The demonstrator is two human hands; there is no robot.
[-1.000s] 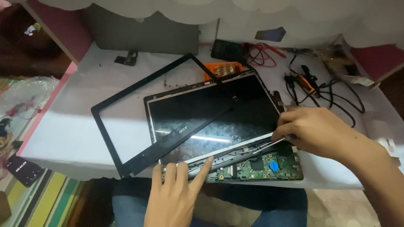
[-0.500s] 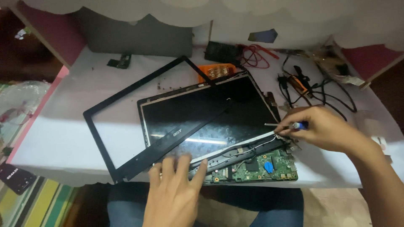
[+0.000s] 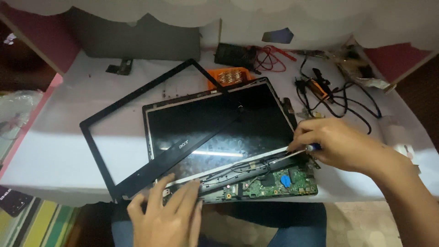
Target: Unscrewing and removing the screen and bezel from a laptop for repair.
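My left hand is bare: no glove, no ring, no watch visible. Four fingers show, long and slim, with short, plain nails. My right hand is likewise bare, with no ring or strap on it. The right forearm is uncovered along all of its visible length; no sleeve edge shows in the head view. Below the hands, my legs are clad in blue denim trousers, dark in the shadow. No markings or jewellery can be made out on either hand.
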